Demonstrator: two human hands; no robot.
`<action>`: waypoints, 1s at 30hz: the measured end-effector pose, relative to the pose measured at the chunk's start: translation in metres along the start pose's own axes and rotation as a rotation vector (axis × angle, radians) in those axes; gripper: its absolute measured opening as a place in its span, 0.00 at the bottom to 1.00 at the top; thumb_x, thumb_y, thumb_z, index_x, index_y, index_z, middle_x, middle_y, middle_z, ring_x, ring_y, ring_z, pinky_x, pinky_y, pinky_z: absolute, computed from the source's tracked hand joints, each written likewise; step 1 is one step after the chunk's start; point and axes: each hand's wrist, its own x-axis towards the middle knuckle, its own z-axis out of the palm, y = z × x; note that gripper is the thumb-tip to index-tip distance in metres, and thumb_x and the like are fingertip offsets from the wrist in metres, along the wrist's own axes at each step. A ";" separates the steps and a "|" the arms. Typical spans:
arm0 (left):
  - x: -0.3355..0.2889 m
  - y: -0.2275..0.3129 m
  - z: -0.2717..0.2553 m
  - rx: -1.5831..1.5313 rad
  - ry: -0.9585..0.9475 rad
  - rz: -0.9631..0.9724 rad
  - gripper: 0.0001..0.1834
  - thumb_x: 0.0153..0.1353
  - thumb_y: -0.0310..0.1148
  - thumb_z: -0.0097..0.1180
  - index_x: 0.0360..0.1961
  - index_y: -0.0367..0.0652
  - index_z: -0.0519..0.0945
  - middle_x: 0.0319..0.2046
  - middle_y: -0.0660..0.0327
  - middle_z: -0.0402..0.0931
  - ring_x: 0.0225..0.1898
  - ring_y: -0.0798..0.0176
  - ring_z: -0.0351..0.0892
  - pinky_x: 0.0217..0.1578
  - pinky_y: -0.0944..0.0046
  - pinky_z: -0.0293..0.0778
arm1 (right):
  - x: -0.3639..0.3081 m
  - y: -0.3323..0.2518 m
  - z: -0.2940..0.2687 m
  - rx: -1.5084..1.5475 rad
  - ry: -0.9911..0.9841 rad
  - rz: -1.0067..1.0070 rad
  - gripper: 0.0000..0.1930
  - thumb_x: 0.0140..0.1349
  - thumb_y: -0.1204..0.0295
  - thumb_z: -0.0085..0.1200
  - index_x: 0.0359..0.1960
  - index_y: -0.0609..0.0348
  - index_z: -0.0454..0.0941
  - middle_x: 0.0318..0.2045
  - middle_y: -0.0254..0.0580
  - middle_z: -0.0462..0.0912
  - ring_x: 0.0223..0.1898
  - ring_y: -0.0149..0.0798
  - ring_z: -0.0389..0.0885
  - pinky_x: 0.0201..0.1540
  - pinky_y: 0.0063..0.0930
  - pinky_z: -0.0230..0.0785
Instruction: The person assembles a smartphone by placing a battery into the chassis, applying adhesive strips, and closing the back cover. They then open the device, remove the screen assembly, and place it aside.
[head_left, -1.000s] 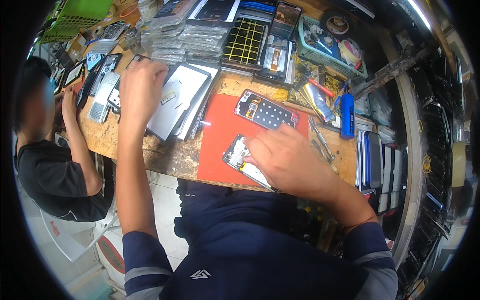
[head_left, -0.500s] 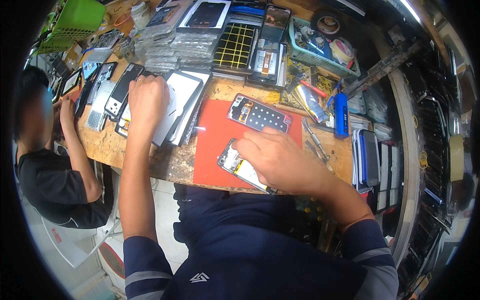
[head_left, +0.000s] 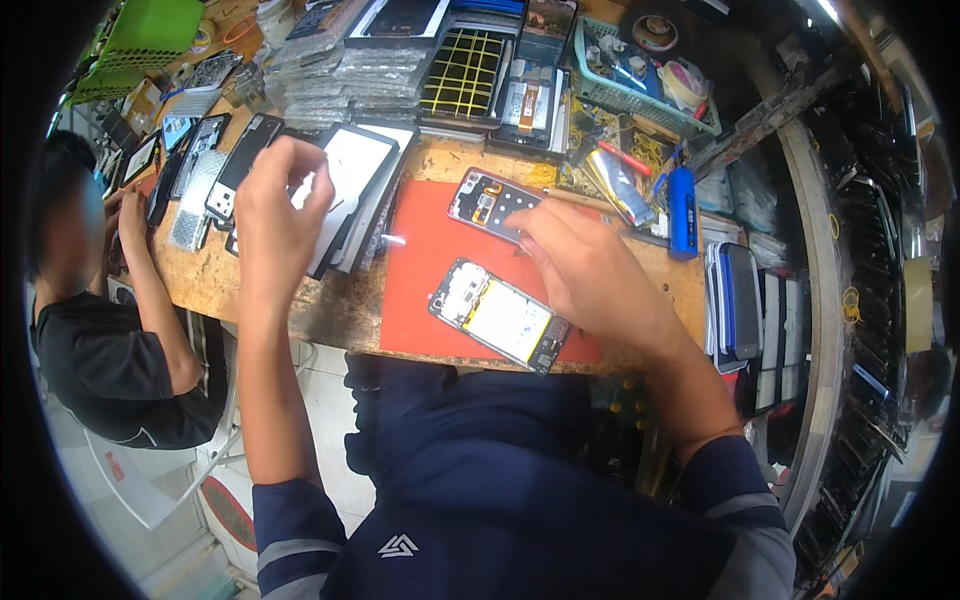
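Left hand (head_left: 264, 207) raised, half-curled; right hand (head_left: 588, 262) palm-down, fingers bunched; cannot tell any hold.
Bodyward of the right, opened phone (head_left: 505, 318) slants lengthwise, far end leftward.

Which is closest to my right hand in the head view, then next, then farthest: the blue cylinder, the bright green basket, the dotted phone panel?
1. Dotted phone panel: by the right hand, upper left.
2. Blue cylinder: to its right.
3. Bright green basket: far upper left.
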 end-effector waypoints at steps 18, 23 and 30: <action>-0.091 0.067 0.060 -0.515 -0.261 -0.098 0.22 0.62 0.17 0.67 0.58 0.39 0.82 0.39 0.54 0.88 0.42 0.53 0.91 0.41 0.57 0.84 | 0.022 -0.010 0.009 0.316 0.069 -0.071 0.13 0.69 0.82 0.60 0.54 0.65 0.81 0.40 0.51 0.87 0.41 0.49 0.91 0.44 0.38 0.81; -0.087 0.067 0.060 -0.531 -0.269 -0.096 0.22 0.62 0.17 0.67 0.57 0.39 0.81 0.40 0.54 0.88 0.41 0.54 0.91 0.41 0.58 0.84 | 0.025 -0.011 0.006 0.221 0.037 -0.092 0.13 0.69 0.81 0.61 0.54 0.65 0.80 0.42 0.52 0.87 0.41 0.54 0.90 0.44 0.41 0.81; -0.085 0.070 0.068 -0.531 -0.347 -0.102 0.22 0.63 0.17 0.64 0.59 0.37 0.79 0.42 0.53 0.88 0.45 0.53 0.90 0.49 0.57 0.83 | 0.027 -0.006 0.007 0.214 -0.092 -0.150 0.16 0.59 0.86 0.58 0.49 0.65 0.75 0.41 0.56 0.82 0.46 0.63 0.84 0.47 0.52 0.76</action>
